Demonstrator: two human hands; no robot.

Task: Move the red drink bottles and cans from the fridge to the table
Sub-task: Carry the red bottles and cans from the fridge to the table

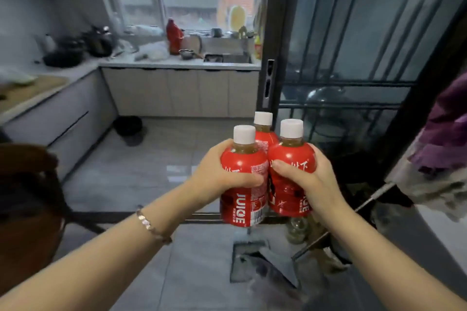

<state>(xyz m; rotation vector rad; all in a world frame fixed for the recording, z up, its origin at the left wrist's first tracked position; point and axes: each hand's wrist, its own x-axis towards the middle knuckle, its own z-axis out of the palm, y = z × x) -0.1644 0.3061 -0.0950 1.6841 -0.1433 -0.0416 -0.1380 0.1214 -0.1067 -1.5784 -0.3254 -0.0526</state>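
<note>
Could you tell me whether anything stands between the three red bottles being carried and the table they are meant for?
That cannot be judged: no table is identifiable in view. The left hand and right hand press the three red bottles together above open grey floor, and nothing stands directly in front of them.

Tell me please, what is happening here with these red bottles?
A person is carrying three red juice bottles with white caps, pressed together between both hands. The left hand wraps the near-left bottle, the right hand wraps the near-right one, and the third sits behind, squeezed between them. They are held in the air above the grey kitchen floor. No fridge or table is clearly in view.
</note>
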